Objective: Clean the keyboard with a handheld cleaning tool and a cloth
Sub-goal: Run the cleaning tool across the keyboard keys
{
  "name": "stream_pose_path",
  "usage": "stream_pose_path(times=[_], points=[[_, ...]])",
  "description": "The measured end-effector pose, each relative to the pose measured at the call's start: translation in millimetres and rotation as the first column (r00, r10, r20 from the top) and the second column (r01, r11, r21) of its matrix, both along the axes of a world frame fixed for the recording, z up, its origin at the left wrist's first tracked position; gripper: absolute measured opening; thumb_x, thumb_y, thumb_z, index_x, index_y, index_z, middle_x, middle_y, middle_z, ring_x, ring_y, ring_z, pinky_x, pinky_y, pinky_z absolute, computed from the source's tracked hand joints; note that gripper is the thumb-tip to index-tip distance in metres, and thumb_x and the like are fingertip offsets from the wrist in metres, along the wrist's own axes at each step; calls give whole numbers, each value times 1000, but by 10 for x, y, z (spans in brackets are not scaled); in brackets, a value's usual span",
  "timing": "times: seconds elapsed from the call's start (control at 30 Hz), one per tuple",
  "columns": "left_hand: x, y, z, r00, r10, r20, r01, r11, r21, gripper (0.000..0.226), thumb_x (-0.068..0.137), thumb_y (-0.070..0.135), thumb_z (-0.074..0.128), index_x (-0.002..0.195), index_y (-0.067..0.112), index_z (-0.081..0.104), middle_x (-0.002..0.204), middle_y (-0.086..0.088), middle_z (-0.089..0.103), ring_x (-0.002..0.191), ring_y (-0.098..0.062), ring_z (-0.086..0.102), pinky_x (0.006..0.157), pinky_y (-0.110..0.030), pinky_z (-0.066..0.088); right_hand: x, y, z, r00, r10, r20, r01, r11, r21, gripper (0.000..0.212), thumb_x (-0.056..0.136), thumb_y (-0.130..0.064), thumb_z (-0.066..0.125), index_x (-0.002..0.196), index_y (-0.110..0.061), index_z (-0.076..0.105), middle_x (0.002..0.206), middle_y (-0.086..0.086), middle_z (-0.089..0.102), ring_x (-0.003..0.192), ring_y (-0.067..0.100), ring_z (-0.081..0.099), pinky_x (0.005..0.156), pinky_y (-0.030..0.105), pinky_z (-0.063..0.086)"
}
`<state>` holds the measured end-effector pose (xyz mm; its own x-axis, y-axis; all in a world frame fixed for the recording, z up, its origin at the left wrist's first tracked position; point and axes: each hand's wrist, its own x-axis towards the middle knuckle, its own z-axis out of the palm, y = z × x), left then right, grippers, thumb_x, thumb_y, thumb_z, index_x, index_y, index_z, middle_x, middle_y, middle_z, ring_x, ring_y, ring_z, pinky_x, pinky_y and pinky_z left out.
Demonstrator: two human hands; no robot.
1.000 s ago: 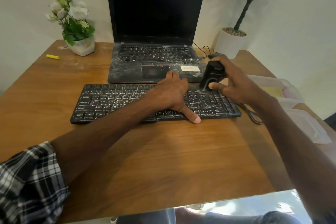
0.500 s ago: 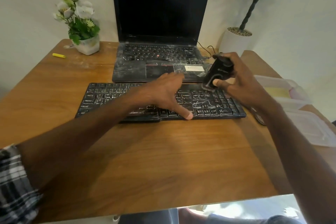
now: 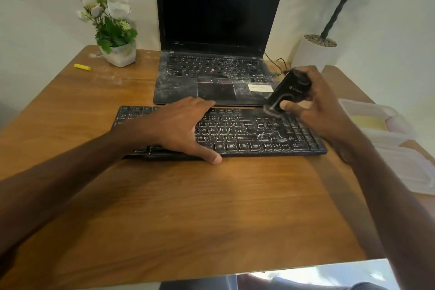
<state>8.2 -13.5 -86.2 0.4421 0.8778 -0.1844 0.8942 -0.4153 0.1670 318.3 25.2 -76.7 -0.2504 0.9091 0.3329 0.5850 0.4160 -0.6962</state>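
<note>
Tool (image 3: 288,93) over the dusty keyboard (image 3: 259,134).
The left hand (image 3: 179,125) lies flat, fingers straight, on the keyboard's middle. The right hand (image 3: 315,106) grips the black tool, tilted, its blurred lower end perhaps touching the far-right keys. The keyboard lies on the table (image 3: 188,207), just before a laptop (image 3: 219,30).

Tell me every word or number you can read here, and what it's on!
Nothing here reads clearly.
On the black handheld cleaning tool in the right hand: a pale logo, too blurred to read.
On the white sticker on the black laptop: print too small to read.
On the dusty black keyboard: key letters too blurred to read.
On the laptop's keys: too small.
</note>
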Motion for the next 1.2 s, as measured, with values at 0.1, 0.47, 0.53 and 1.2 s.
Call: stream_pose_path(times=[0.1,0.47,0.53,1.2], points=[[10,-5,4,1000,-1,21,1,1000,-3,146,56,93,66,167,20,5,172,3,19,154,-18,25,121,-39,29,-188,-77,-28,988,89,123,-90,996,2,59,86,-2,75,134,-17,44,115,-10,58,108,14,65,77,18,58],[-22,-9,-13,998,-17,61,16,1000,18,144,57,94,68,167,20,10,171,1,24,153,-21,28,121,-41,30,-557,-79,-2,983,145,114,-142,989,-32,56,86,-2,74,131,-18,46,112,-17,57,109,6,63,87,29,60],[-25,-5,-10,998,-11,68,9,1000,17,145,56,94,67,167,19,12,171,0,25,153,-21,28,121,-41,30,-685,-91,-68,983,169,65,-166,985,-48,56,88,-2,73,132,-21,44,112,-14,58,106,10,66,73,25,61],[-826,-180,-57,988,94,124,-89,995,-47,147,38,103,62,163,45,8,164,16,30,142,-10,36,110,-34,35,-554,-47,-17,978,172,119,-175,984,16,59,85,-4,78,132,-16,45,113,-15,55,112,13,64,94,41,59]])
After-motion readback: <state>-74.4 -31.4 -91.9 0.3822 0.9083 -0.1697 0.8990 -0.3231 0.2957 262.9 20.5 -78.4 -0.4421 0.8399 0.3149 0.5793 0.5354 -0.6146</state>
